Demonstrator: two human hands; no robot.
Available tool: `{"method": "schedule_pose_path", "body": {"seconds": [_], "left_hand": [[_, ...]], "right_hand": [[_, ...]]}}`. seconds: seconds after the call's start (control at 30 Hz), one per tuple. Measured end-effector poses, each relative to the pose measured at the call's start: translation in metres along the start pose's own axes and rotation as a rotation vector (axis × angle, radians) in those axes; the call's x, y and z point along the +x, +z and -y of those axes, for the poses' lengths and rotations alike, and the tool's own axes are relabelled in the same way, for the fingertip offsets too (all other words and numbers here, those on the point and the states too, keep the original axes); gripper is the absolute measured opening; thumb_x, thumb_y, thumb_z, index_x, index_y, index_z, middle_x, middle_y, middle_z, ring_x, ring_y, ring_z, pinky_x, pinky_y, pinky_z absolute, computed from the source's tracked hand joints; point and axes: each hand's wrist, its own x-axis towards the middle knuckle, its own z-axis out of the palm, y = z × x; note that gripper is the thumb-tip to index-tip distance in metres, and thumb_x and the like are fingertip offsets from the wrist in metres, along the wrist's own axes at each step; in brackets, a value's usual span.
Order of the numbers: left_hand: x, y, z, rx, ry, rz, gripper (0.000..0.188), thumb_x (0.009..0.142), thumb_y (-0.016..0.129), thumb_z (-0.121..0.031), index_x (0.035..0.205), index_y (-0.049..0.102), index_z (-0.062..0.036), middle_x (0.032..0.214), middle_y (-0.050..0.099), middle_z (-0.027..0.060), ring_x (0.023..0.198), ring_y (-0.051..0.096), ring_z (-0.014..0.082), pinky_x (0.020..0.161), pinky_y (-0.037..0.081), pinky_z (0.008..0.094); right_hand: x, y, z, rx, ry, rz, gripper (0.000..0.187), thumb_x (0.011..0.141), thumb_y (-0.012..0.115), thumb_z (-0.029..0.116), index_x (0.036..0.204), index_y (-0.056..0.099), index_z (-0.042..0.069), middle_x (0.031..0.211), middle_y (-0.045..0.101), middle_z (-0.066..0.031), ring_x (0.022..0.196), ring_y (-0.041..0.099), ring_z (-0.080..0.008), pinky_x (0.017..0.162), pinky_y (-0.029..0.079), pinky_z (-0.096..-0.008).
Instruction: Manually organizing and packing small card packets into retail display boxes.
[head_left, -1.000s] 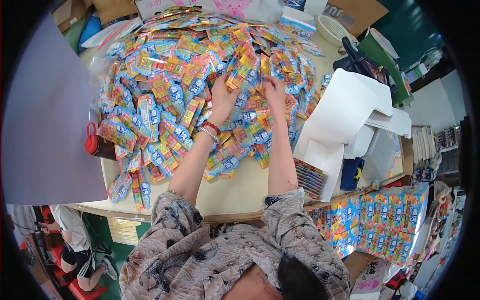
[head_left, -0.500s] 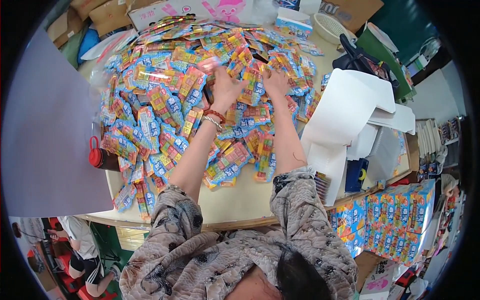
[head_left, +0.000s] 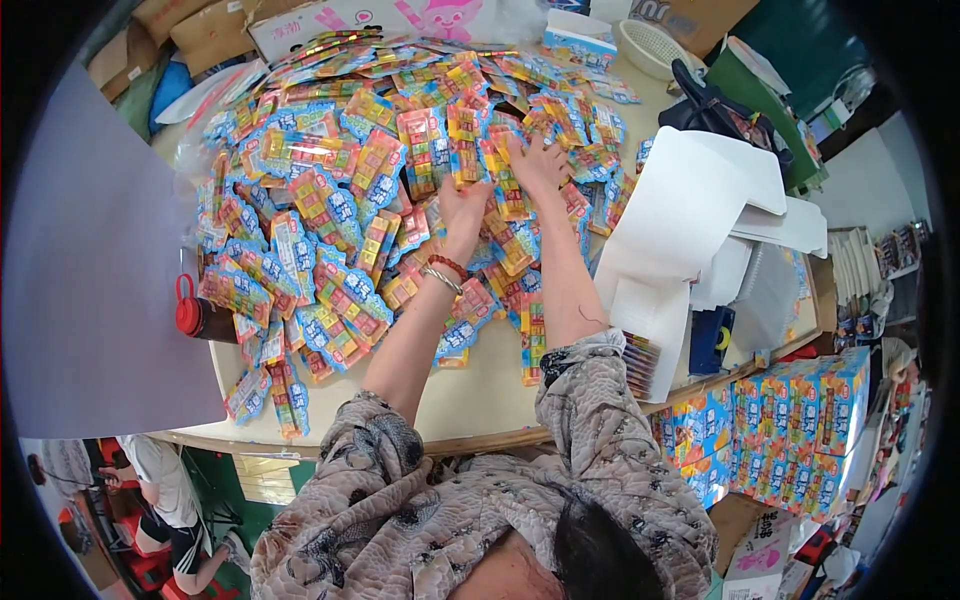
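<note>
A wide heap of blister packs [head_left: 327, 212], with coloured blocks under clear plastic on blue-edged cards, covers the table. Toward the middle of the heap, my left hand [head_left: 463, 212] is closed at the lower end of one upright blister pack [head_left: 466, 140]; its fingertips are partly hidden. Another upright pack [head_left: 424, 150] stands just left of it. My right hand [head_left: 541, 170] reaches over the heap to the right, fingers spread. Its thumb touches a tilted pack [head_left: 507, 183], and other packs lie beneath the fingers.
White sheets [head_left: 690, 210] and a blue tape dispenser [head_left: 711, 342] lie at the right. A red-lidded bottle [head_left: 200, 315] stands left. At the back are a white basket [head_left: 650, 48] and a white box [head_left: 370, 25]. Colourful boxes [head_left: 790, 430] are stacked below right. A person [head_left: 165, 490] sits lower left.
My left hand has come nearer to me and slightly right, and upright packs now show beyond it. My right hand's fingers have spread. Some packs near my forearms have shifted.
</note>
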Motion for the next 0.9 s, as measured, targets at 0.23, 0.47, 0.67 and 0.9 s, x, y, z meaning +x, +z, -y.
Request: {"method": "schedule_pose_path", "body": {"seconds": [0.23, 0.47, 0.67, 0.9], "left_hand": [[-0.034, 0.012, -0.008, -0.245, -0.057, -0.154, 0.046, 0.087, 0.069, -0.030, 0.120, 0.052, -0.0019, 0.101, 0.061, 0.0053, 0.089, 0.057, 0.0139, 0.079, 0.046, 0.0298], [-0.034, -0.014, -0.010, -0.408, -0.131, 0.141, 0.047, 0.084, 0.073, -0.020, 0.123, 0.051, -0.0031, 0.104, 0.061, 0.0029, 0.091, 0.059, 0.0127, 0.079, 0.049, 0.0271], [-0.045, -0.029, -0.008, -0.351, -0.075, -0.036, 0.045, 0.081, 0.071, -0.003, 0.122, 0.054, -0.0062, 0.104, 0.063, 0.0016, 0.089, 0.060, 0.0104, 0.076, 0.050, 0.0257], [-0.064, -0.029, -0.023, -0.279, -0.107, 0.013, 0.042, 0.079, 0.071, -0.004, 0.119, 0.056, -0.0049, 0.104, 0.063, 0.0024, 0.089, 0.060, 0.0116, 0.076, 0.050, 0.0265]], "right_hand": [[-0.056, 0.002, -0.004, 0.267, -0.352, -0.219, 0.050, 0.093, 0.051, 0.044, 0.123, 0.056, 0.004, 0.105, 0.055, -0.0289, 0.097, 0.055, -0.0448, 0.084, 0.046, -0.0508], [-0.114, 0.002, 0.004, 0.470, -0.497, -0.230, 0.032, 0.092, 0.050, 0.013, 0.121, 0.059, 0.005, 0.115, 0.062, -0.0158, 0.107, 0.057, -0.0350, 0.095, 0.044, -0.0412], [-0.127, 0.007, 0.006, 1.343, 0.013, -0.223, 0.036, 0.091, 0.059, 0.022, 0.117, 0.056, -0.005, 0.103, 0.064, -0.0166, 0.095, 0.062, -0.0270, 0.087, 0.047, -0.0354], [-0.038, 0.037, -0.036, 0.817, 0.200, -0.016, 0.057, 0.071, 0.078, 0.045, 0.091, 0.059, -0.004, 0.083, 0.062, -0.0138, 0.076, 0.060, -0.0287, 0.071, 0.046, -0.0405]]}}
